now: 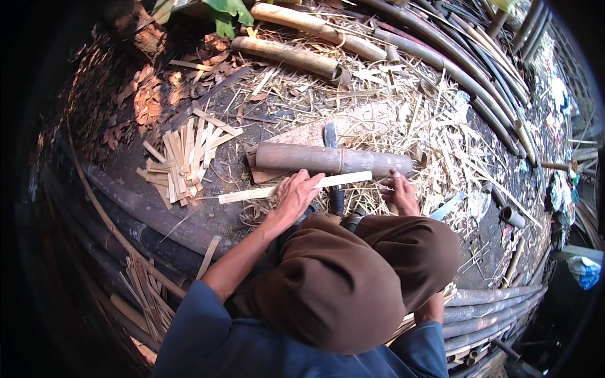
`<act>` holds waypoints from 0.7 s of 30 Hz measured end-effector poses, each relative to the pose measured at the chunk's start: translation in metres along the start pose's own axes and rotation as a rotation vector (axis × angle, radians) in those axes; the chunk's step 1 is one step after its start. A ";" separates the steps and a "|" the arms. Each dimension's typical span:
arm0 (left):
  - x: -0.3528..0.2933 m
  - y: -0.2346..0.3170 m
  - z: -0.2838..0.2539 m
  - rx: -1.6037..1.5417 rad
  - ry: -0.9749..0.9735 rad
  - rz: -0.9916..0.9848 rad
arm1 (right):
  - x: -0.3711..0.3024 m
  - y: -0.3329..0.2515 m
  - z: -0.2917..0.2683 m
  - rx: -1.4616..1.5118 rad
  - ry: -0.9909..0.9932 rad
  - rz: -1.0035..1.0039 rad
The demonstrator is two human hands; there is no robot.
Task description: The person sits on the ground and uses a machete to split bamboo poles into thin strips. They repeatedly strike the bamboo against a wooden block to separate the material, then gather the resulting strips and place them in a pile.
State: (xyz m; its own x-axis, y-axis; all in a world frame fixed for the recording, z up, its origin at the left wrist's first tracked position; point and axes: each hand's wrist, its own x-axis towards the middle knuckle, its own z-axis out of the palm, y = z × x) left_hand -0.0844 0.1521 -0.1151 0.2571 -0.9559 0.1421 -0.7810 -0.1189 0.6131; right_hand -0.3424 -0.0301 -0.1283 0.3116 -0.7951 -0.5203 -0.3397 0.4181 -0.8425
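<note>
My left hand (pixel 295 194) is closed around a pale bamboo strip (pixel 343 180), which slants up to the right in front of my knees. Beyond the strip, a thick bamboo pole section (pixel 302 157) lies crosswise on a flat board (pixel 309 133). A large knife (pixel 330 135) lies under the pole; its blade sticks out on the far side and its dark handle on the near side. Close to the pole's right end is my right hand (pixel 401 195), fingers partly bent and apart, with nothing visible in them. The strip's right end stops short of these fingers.
A pile of cut bamboo strips (pixel 186 157) lies at left. Shavings (pixel 435 145) cover the ground at right, near a pale blue blade-like piece (pixel 447 206). Long poles (pixel 466 75) lie at far right; more poles (pixel 157 220) run along the left. Short bamboo pieces (pixel 287 55) lie at the back.
</note>
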 end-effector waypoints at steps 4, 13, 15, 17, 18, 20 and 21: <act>0.035 0.013 0.029 0.053 -0.055 0.126 | 0.006 0.050 0.035 0.459 0.049 -0.021; 0.090 0.027 0.087 -0.084 -0.039 0.239 | 0.030 0.024 0.004 0.367 0.421 -0.286; 0.098 0.034 0.098 -0.078 -0.025 0.249 | 0.034 0.024 -0.004 0.085 0.587 -0.370; 0.103 0.036 0.106 -0.071 -0.019 0.246 | 0.036 0.023 -0.005 -0.074 0.684 -0.389; 0.104 0.035 0.109 -0.064 -0.020 0.245 | 0.037 0.023 -0.005 -0.089 0.705 -0.370; 0.105 0.032 0.113 -0.041 -0.027 0.241 | 0.040 0.027 -0.001 -0.096 0.716 -0.344; 0.104 0.028 0.114 -0.042 -0.045 0.221 | 0.042 0.028 0.000 -0.094 0.705 -0.339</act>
State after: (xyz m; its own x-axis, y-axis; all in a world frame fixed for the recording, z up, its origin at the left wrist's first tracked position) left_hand -0.1448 0.0182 -0.1716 0.0565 -0.9686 0.2423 -0.7908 0.1047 0.6030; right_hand -0.3389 -0.0518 -0.1740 -0.2143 -0.9768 0.0005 -0.4099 0.0894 -0.9077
